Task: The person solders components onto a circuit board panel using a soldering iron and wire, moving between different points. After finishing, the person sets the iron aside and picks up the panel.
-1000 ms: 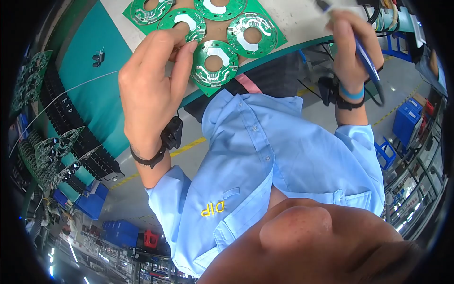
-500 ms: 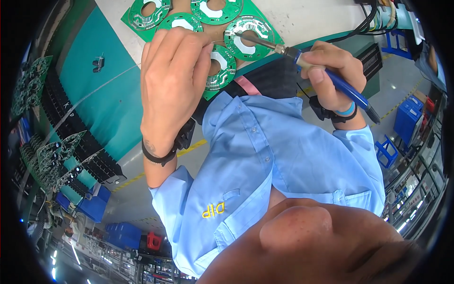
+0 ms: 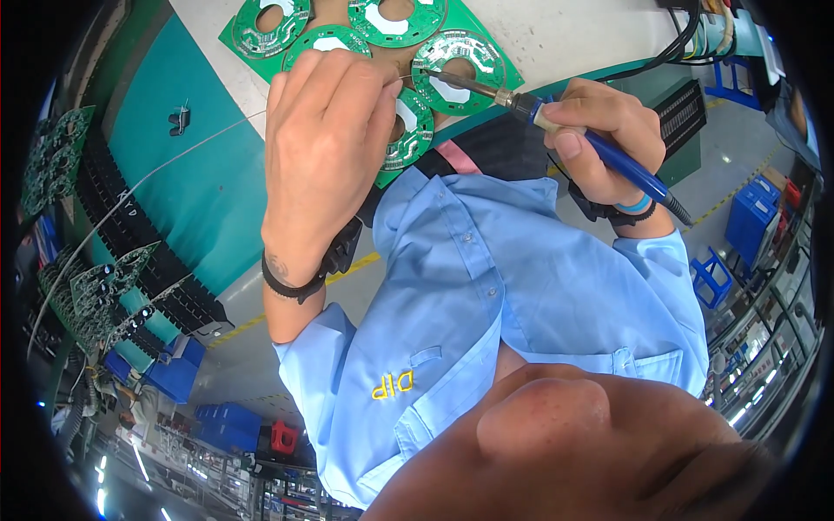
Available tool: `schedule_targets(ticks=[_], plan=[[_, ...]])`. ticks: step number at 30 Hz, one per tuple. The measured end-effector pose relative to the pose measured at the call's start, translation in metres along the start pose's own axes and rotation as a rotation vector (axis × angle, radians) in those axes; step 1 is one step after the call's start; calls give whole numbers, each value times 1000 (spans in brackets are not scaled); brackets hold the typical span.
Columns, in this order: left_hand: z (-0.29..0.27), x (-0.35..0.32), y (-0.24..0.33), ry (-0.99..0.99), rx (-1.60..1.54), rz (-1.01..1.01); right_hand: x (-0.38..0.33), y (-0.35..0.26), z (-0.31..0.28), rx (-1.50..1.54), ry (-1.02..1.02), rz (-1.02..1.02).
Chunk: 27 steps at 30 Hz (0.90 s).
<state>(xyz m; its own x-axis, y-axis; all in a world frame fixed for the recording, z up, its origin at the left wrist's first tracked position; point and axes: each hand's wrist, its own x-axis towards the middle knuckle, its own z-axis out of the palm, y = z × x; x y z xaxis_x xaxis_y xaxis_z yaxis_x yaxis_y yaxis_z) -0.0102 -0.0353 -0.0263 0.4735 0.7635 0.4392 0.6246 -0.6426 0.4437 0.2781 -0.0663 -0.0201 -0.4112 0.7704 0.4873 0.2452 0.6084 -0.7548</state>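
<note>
At the top of the view, a pale surface [image 3: 591, 30] is occupied by a green panel [image 3: 458, 19] of round circuit boards. Over the panel, a slight rightward shift has been made by the left hand [image 3: 326, 148], by which the lowest round board [image 3: 420, 132] is partly covered; its thumb and fingers are pinched nearly together on a thin wire. The right hand [image 3: 604, 135], held off to the side a second ago, has been brought in, and is curled closed around a blue-handled soldering iron [image 3: 629, 163]. The iron's shaft is reached across the right-hand round board [image 3: 485, 59]. The thin wire [image 3: 409, 76] is pointed toward the iron tip [image 3: 426, 73], which has been drawn to that board's left edge. By this, both hands are judged to be engaged at one spot; whether tip and wire are touching cannot be told
</note>
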Motion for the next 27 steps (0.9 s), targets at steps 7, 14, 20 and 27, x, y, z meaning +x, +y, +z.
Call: schedule_targets(ticks=[7, 14, 20, 27], plan=[[1, 0, -1, 14, -5, 6, 1, 0, 0, 20, -12, 14], [1, 0, -1, 8, -18, 8, 0, 2, 4, 35, 56, 19], [-1, -3, 1, 29, -26, -4, -1, 3, 4, 31, 60, 2], [-6, -21, 30, -96, -47, 7, 1, 3, 2, -14, -1, -62]])
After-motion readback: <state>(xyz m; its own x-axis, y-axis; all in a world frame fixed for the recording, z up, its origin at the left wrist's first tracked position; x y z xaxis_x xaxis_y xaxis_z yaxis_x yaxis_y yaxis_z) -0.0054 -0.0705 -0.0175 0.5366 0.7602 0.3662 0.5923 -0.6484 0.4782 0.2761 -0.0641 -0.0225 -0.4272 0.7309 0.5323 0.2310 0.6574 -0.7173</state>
